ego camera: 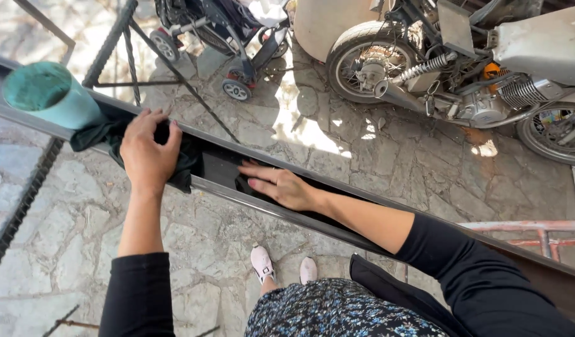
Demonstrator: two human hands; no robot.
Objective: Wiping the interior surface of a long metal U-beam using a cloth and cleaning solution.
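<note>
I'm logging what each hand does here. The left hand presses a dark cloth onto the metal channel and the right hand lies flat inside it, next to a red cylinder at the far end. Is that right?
Not quite: the cylinder is teal green, not red, as the head view shows. The rest holds: the left hand presses the dark cloth onto the metal channel, and the right hand lies flat inside it.

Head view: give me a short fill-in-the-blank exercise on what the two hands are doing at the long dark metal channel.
1. The left hand presses a dark ____ against the long dark metal channel.
2. The right hand lies ____ inside the channel, fingers stretched out.
3. The teal plastic cylinder stands on the channel beside the ____ hand.
4. A ____ is parked on the stone paving beyond the channel.

Missing words: cloth; flat; left; motorcycle
</note>
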